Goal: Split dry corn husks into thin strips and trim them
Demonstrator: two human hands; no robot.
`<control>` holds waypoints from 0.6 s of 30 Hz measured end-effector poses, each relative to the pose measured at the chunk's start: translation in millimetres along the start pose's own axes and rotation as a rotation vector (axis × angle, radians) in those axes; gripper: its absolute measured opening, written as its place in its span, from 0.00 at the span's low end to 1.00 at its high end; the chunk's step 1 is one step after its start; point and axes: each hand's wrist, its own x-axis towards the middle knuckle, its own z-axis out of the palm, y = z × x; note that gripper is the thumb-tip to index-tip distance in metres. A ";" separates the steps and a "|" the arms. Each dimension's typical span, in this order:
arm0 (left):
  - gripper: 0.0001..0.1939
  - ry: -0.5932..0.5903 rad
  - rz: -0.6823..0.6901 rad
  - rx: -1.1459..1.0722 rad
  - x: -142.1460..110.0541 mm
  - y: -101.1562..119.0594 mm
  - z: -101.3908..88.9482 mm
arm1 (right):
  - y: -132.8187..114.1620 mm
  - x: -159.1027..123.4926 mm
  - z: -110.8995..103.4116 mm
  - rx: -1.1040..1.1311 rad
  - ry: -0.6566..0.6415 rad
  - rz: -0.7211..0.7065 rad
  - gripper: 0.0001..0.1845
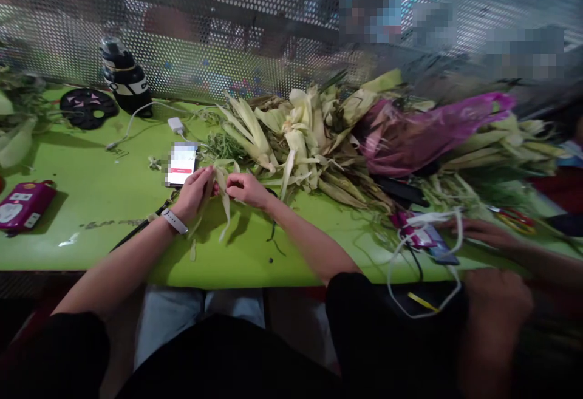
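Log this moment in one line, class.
left hand: holds corn-husk strip | right hand: curled beside strip | near: phone, corn-husk pile

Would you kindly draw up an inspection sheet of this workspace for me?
Surface: green tabletop, with dark writing near its left part.
Things in hand: a pale husk strip, hanging between the hands.
Clutter: a large husk pile, a pink plastic bag, a lit phone, a dark bottle and a magenta box.
Left hand: holds the strip; white wristband worn.
Right hand: fingers curled beside the strip; grip unclear.
Cables: a thin white cable near the bottle; a thicker white cord looping past the near edge.
Surroundings: perforated panel behind; another person's hand at right.
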 end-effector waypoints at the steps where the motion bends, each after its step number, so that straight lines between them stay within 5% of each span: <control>1: 0.19 -0.001 0.002 0.015 -0.3 0.6 0.1 | -0.6 -0.4 0.2 -0.005 -0.012 -0.008 0.07; 9: 0.18 -0.081 0.083 0.064 1.3 1.5 -4.1 | -1.3 -1.1 0.1 0.048 -0.029 0.007 0.08; 14: 0.16 -0.080 0.096 0.031 3.3 -1.5 -4.8 | 1.0 0.5 0.8 -0.079 0.362 -0.015 0.13; 18: 0.14 -0.089 0.082 0.010 3.4 -0.2 -3.9 | 5.1 4.2 -0.9 -0.158 0.206 -0.032 0.12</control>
